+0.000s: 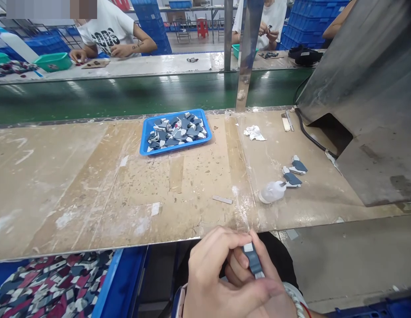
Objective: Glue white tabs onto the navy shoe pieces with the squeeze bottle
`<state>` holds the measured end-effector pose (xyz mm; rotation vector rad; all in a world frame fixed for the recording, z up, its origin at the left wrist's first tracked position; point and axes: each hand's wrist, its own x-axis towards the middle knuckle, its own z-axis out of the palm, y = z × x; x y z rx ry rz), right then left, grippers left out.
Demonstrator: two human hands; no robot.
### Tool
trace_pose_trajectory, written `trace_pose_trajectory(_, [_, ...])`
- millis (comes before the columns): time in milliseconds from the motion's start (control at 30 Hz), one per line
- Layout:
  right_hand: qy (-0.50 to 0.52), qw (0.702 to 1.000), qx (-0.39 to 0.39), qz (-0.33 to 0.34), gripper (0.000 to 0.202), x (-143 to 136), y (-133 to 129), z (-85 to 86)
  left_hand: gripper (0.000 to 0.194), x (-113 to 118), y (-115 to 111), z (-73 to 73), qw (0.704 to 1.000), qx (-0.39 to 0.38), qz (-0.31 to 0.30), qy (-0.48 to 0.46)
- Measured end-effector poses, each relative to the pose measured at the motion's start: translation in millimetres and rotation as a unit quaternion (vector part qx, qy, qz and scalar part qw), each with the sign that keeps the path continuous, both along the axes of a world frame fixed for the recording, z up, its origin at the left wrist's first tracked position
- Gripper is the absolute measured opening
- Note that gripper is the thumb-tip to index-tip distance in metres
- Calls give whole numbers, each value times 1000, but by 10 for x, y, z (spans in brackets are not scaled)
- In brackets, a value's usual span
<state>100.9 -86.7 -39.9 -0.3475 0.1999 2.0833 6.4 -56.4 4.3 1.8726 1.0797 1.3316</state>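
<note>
Both hands met low at six o'clock, below the near edge of the workbench [93, 185]: the left hand [218, 274] lay on top, its fingers curled round a small blue-grey and white plastic piece [253, 260], and the right hand [278, 296] sat beneath it, thumb pressed along the piece's lower end, so each hand was clasped on the same part. Judging by that grip, the step in hand was fitting or pressing this one piece together; the next move would call for a firm, square squeeze without letting the slim part twist. The piece looked narrow and flat, dark slate in the middle with pale tips. Two like pieces [294, 173] lay on the bench at two o'clock, just beside a small clear bottle [272, 192] on its side. At twelve o'clock stood a blue tray [144, 139] heaped with the same parts, and at eight o'clock a bin of mixed red and grey scraps [53, 282].
</note>
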Motion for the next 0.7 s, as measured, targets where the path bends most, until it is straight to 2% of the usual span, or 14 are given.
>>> trace_pose_trajectory(167, [-3,1000,-4,-25,50,4,4,-21,42,17,15,-43,999,-47,-3,-20])
trace_pose_trajectory(333, [6,998,-35,-54,46,8,30,4,39,11,38,-58,999,-43,0,-9])
trace_pose_trajectory(533, [-4,997,-51,-53,45,8,46,13,37,7,30,-101,999,-53,-13,-1])
trace_pose_trajectory(700, [-3,999,5,-39,49,7,28,-10,33,-10,-25,-84,999,-32,-8,-6])
